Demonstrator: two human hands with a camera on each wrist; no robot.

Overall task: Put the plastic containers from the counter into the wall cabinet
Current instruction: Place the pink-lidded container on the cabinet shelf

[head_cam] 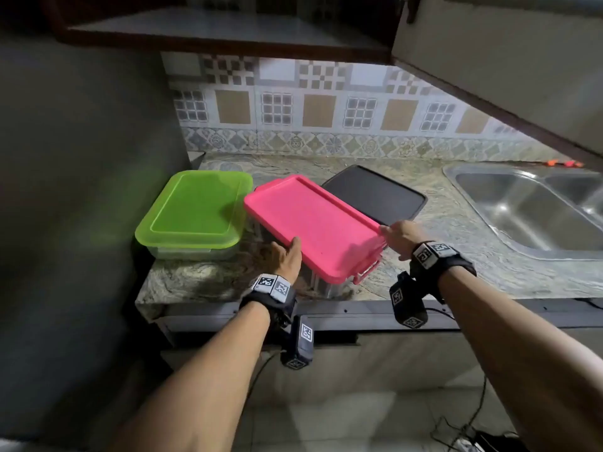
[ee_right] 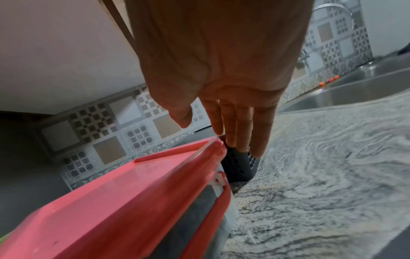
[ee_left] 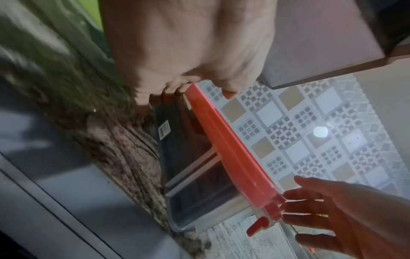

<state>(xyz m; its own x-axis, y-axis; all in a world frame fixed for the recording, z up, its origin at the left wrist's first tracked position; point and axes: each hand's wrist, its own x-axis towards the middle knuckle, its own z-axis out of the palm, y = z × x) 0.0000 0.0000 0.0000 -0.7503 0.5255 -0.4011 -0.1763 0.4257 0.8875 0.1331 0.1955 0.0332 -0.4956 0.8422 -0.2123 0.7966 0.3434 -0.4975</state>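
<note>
A clear container with a pink lid (head_cam: 313,223) lies at an angle on the stone counter (head_cam: 202,282), between a green-lidded container (head_cam: 195,210) on the left and a dark-lidded one (head_cam: 375,194) behind it. My left hand (head_cam: 287,256) grips the pink lid's left rim. In the left wrist view its thumb (ee_left: 230,93) lies over the pink lid (ee_left: 233,150) and its fingers curl beneath. My right hand (head_cam: 399,238) is open at the container's right side. Its straight fingers (ee_right: 239,126) point down beside the pink lid (ee_right: 124,196), in front of the dark container (ee_right: 239,166).
The wall cabinet's shelf (head_cam: 228,31) is above the counter, with its door (head_cam: 505,76) swung open at the upper right. A steel sink (head_cam: 522,216) is set into the counter on the right. A dark wall (head_cam: 81,174) borders the left side.
</note>
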